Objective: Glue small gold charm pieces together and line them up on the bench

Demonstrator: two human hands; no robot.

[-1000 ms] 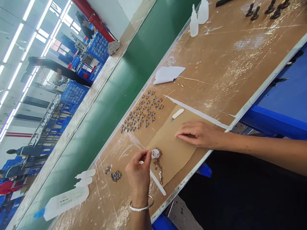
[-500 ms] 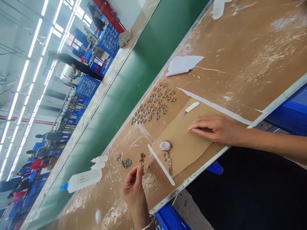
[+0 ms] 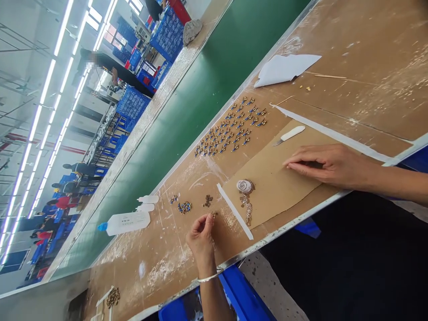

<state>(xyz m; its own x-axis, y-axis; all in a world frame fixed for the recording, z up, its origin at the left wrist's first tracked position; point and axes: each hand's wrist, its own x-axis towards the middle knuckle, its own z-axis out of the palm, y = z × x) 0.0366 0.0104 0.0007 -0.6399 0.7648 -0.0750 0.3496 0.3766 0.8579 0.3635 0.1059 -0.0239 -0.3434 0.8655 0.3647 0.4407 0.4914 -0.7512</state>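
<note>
My left hand (image 3: pixel 201 238) is closed in a pinch, thumb against forefinger, near a small pile of dark brown metal pieces (image 3: pixel 207 200). A tiny dark piece (image 3: pixel 214 215) shows at its fingertips; whether it is gripped is hard to tell. Over the cardboard sheet (image 3: pixel 267 191), my right hand (image 3: pixel 329 165) holds its thumb and fingers together; anything between them is too small to see. Near it lies a white-handled knife (image 3: pixel 292 133). A round tub of pale paste (image 3: pixel 245 186) stands on the sheet beside a smear of brown paste (image 3: pixel 247 210).
Rows of small blue-and-gold pieces (image 3: pixel 230 129) lie toward the far edge, with a heap of similar ones (image 3: pixel 184 207). White bottles (image 3: pixel 129 223) lie to the left. White paper (image 3: pixel 286 69) rests at the upper right. A green belt (image 3: pixel 214 80) runs behind; people work beyond.
My left hand has come away from the dark pile toward the near table edge. My right hand stays pinched over the cardboard. The camera view has shifted, bringing another pile into view lower left.
</note>
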